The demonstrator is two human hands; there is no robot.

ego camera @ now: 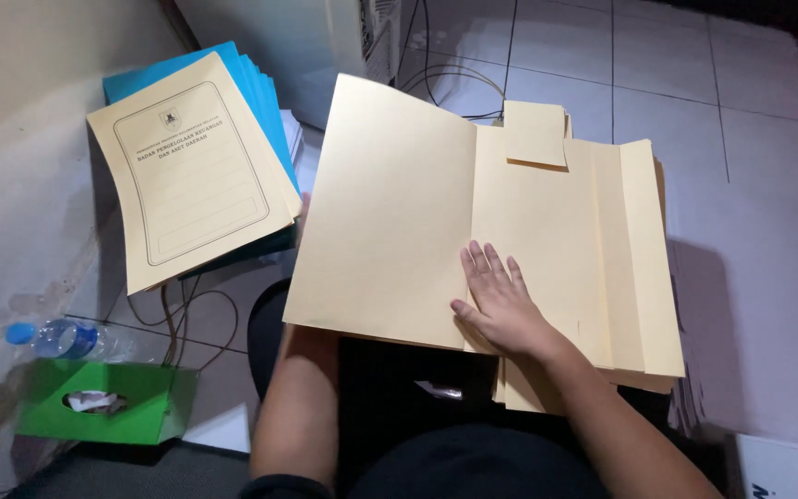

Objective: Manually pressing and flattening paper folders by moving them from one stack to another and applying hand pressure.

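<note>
floor and lap, left to right:

- plastic water bottle (59,338) with a blue cap, lying on its side by the wall.
- green tissue box (103,402), sitting just below the bottle, a tissue showing in its opening.
- stack of folders (191,176) leaning against the wall — a cream printed cover in front, blue ones fanning out behind it; dark cables (187,319) are trailing across the floor tiles (658,83) beneath.
- left hand (304,211), mostly hidden behind the raised cover; only a sliver is showing at the cover's left edge, so whether it is gripping or merely propping cannot be told. the forearm is running up under the cover.
- open manila folder (390,212), resting across the lap, its left cover lifted and tilting up, its inner flaps (634,249) spreading to the right, a small square flap (535,132) standing at the top.
- right hand (499,300), lying flat with fingers spread — pressing palm-down on the folder's inner sheet just right of the fold, grasping nothing.
- more manila sheets stacked under the open folder, edges showing at right.
</note>
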